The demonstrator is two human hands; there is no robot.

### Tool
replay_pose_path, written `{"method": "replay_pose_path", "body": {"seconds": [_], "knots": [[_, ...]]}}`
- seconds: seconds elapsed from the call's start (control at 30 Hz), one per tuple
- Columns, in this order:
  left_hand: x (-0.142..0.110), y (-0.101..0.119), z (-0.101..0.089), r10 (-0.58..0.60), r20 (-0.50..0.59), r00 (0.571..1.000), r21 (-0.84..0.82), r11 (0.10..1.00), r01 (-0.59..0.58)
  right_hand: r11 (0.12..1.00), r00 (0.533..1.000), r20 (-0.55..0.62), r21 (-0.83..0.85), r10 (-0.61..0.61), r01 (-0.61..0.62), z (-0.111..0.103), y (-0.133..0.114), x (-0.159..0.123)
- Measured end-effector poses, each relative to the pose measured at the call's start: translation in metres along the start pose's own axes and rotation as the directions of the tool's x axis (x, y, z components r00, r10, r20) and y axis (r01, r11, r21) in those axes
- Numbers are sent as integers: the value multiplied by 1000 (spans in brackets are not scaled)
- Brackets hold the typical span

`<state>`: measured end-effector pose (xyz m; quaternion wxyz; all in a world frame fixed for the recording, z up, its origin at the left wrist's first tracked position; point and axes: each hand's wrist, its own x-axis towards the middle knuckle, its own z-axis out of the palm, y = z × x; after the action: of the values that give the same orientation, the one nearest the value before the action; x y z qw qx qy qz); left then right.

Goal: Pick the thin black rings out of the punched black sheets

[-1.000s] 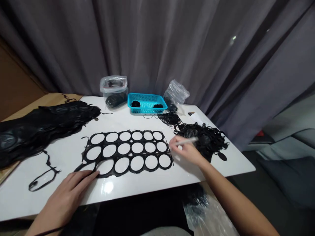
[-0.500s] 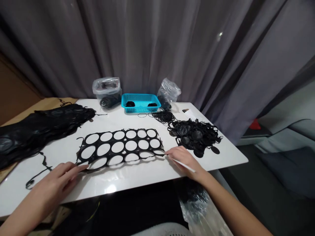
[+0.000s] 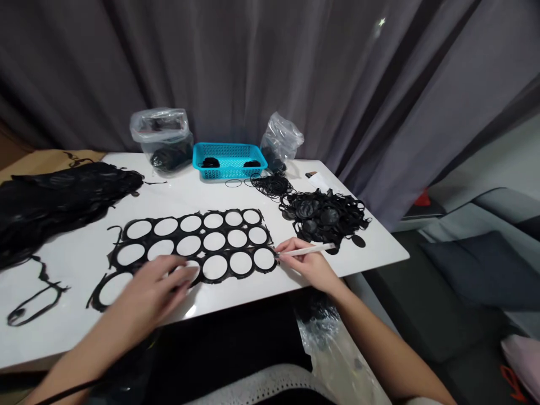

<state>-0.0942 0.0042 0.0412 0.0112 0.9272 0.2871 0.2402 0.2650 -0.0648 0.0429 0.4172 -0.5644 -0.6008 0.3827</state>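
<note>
One black holed sheet (image 3: pixel 202 243) lies left of centre; at its right end the right hand (image 3: pixel 311 265) pinches a white stick (image 3: pixel 317 248); the lower-left left hand's (image 3: pixel 158 284) grip cannot be told.

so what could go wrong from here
The black sheet with round holes might tear if the slim white pen-like tool in the right hand, close to its right edge, catches it. The left hand, over the near row, could drag it askew. The tangled black pile nearby might snag the tool.
</note>
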Motion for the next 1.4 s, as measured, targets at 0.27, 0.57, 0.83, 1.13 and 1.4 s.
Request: {"method": "replay_pose_path", "body": {"seconds": [0.27,0.57,0.83,1.13,1.4], "knots": [[46,74,73,152,166,974,-74,987,-141,999,999,-21,-17,29,-30,37,5,2],[46,77,74,115,200,973,-52,993,-106,997,1000,4,-73,-21,21,34,4,3],[48,77,74,97,174,980,-126,989,-76,802,929,216,-469,-302,370,44,5,-9],[49,75,66,108,212,971,-188,980,-68,739,910,-359,-668,-210,-93,-41,18,60],[74,64,85,10,101,995,-65,998,-4,987,1000,-10,-157,17,-18,20,19,66]]}}
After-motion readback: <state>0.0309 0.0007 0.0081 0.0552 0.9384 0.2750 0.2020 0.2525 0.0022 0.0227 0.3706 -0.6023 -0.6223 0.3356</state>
